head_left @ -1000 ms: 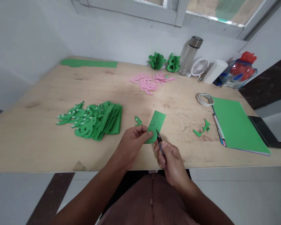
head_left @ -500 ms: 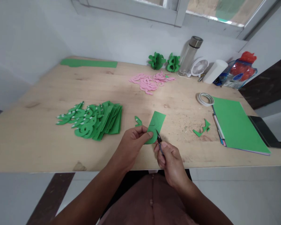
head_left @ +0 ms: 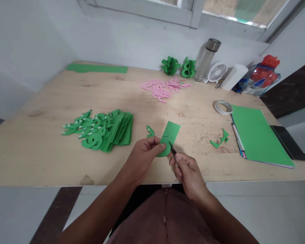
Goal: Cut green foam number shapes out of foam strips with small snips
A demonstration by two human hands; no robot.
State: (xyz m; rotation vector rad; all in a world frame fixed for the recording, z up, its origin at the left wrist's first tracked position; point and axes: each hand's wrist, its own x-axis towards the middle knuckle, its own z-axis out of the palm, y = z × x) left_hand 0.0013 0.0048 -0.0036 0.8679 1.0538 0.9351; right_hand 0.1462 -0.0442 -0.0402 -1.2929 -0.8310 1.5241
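Note:
My left hand (head_left: pixel 144 154) pinches the near end of a green paper piece (head_left: pixel 169 135) held just above the wooden table (head_left: pixel 66 159). My right hand (head_left: pixel 186 169) is closed round small dark scissors (head_left: pixel 173 150), whose tips touch the paper's near right edge. A small green cut-out (head_left: pixel 150 130) lies just left of the paper. A pile of green cut shapes and strips (head_left: pixel 101 129) sits further left.
Green scraps (head_left: pixel 220 139) lie to the right, beside a green folder (head_left: pixel 259 135) with pens and a dark phone (head_left: pixel 287 142). A tape roll (head_left: pixel 223 107), pink cut-outs (head_left: pixel 164 88), two green paper flowers (head_left: pixel 179 66), a flask (head_left: pixel 205 59), small fan (head_left: pixel 217 71) and a bag (head_left: pixel 260 78) stand behind.
The scissors and my right hand have shifted slightly along the paper's edge. My left hand keeps the same hold.

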